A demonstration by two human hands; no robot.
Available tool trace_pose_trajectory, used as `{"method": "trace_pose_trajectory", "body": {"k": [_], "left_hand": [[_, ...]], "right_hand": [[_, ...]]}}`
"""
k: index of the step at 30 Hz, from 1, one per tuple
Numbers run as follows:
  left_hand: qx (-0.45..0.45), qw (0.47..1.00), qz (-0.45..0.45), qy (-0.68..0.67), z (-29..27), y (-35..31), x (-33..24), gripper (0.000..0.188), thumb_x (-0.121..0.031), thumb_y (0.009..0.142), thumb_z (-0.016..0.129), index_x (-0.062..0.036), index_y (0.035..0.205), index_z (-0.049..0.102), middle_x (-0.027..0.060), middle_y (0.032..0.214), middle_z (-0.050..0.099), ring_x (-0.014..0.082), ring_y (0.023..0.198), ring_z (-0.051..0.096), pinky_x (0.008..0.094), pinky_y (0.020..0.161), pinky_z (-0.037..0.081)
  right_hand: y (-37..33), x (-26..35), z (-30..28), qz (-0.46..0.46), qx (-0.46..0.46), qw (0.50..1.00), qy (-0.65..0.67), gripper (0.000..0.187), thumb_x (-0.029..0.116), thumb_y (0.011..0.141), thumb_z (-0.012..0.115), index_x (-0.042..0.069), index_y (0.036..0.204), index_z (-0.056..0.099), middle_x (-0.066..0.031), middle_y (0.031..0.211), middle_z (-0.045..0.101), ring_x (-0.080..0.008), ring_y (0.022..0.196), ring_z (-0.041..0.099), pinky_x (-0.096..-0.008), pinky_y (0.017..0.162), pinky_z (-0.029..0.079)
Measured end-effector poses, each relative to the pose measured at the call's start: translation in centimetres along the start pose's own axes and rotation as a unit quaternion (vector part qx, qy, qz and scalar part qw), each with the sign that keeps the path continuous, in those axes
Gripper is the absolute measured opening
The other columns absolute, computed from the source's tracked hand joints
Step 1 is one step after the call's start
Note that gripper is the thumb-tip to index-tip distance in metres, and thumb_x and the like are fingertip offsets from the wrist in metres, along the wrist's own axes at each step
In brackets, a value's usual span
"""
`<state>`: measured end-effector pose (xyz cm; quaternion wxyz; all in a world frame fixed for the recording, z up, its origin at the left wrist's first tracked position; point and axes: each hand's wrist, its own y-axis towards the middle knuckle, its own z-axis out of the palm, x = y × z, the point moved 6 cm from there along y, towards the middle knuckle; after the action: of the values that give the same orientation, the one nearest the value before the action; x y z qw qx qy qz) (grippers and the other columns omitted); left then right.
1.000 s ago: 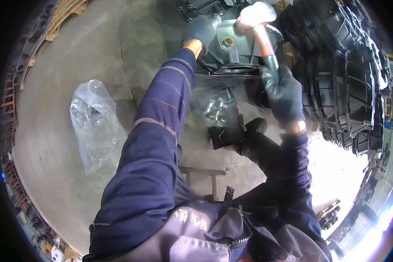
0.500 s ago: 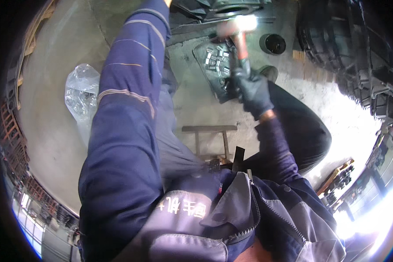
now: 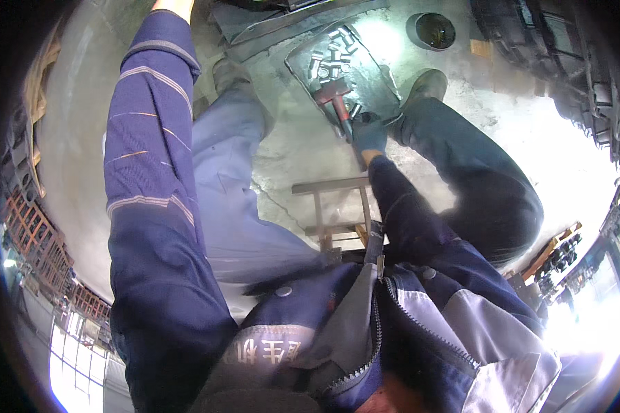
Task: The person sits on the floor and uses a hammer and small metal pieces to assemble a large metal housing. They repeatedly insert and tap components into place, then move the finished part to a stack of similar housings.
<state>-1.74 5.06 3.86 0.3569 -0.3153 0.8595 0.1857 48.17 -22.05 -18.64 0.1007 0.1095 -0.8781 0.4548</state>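
Note:
My right hand [image 3: 369, 135], in a dark glove, is low over the near edge of a shallow dark tray [image 3: 386, 89]. Its fingers are closed at the handle end of a hammer [image 3: 340, 107] with a reddish head and a red-and-dark handle. The hammer head rests over the tray, close to several short shiny metal cylinders [image 3: 334, 54] lying in it. One more metal piece [image 3: 355, 109] is beside the handle. My left arm [image 3: 151, 131], in a blue sleeve, reaches forward past the top edge, where only the bare wrist shows; that hand is cut off.
Both my legs spread on the concrete floor around the tray. A small wooden frame [image 3: 331, 186] stands between them. Beyond the tray are a round dark container [image 3: 434, 31] and dark metal parts [image 3: 275, 24]. Stacked black parts [image 3: 565, 62] line the right side.
The hammer came down from above the tray's far end to low over the tray, my right hand moving nearer with it. My left arm shifted left, and the view shifted too.

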Motion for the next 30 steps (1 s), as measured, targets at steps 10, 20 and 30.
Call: {"method": "trace_pose_trajectory", "body": {"k": [10, 20, 30], "left_hand": [[-0.007, 1.0, 0.026, -0.002, 0.0, 1.4, 0.8, 0.063, -0.055, 0.1, 0.05, 0.0033, 0.095, 0.073, 0.0309, 0.1, 0.071, 0.0463, 0.099, 0.069, 0.056, 0.082, 0.052], [0.007, 0.996, -0.085, 0.035, -2.8, -2.7, -4.2, 0.062, -0.049, 0.099, 0.042, 0.0034, 0.093, 0.074, 0.033, 0.095, 0.068, 0.0516, 0.099, 0.067, 0.0555, 0.091, 0.051], [0.03, 0.997, -0.077, -0.007, -3.0, -2.9, -3.9, 0.067, -0.056, 0.099, 0.041, 0.0022, 0.101, 0.075, 0.0321, 0.104, 0.069, 0.049, 0.106, 0.066, 0.0519, 0.093, 0.05]], "right_hand": [[7.4, 2.4, -2.0, -0.065, 0.008, 0.979, -0.192, 0.039, 0.035, 0.099, 0.052, 0.004, 0.106, 0.075, -0.0188, 0.114, 0.073, -0.0376, 0.103, 0.07, -0.0474, 0.086, 0.054], [6.4, 1.8, -11.0, -0.049, -0.156, 0.961, 0.223, 0.034, 0.033, 0.099, 0.061, 0.002, 0.097, 0.074, -0.0136, 0.08, 0.07, -0.0255, 0.072, 0.068, -0.0398, 0.063, 0.053], [-5.4, 25.1, -39.2, -0.261, -0.068, 0.846, 0.46, 0.03, 0.031, 0.09, 0.076, 0.002, 0.092, 0.068, 0.0011, 0.071, 0.06, -0.0042, 0.057, 0.051, -0.0208, 0.05, 0.039]]}}
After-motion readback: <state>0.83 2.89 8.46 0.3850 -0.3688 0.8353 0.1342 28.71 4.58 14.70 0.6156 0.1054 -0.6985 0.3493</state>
